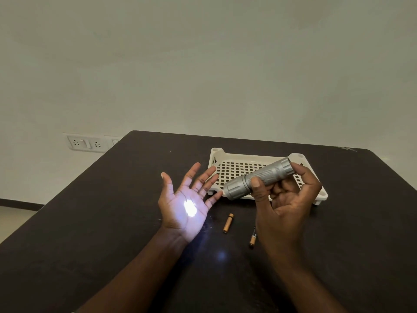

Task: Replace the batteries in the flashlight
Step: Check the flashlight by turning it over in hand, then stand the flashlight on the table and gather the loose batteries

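Shining on the spread, upturned left hand, the silver flashlight is gripped by the right hand above the table (two batteries lie beneath)

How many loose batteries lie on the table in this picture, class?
2. One battery lies on the dark table between the hands; another battery lies partly behind the right hand. More may be hidden.
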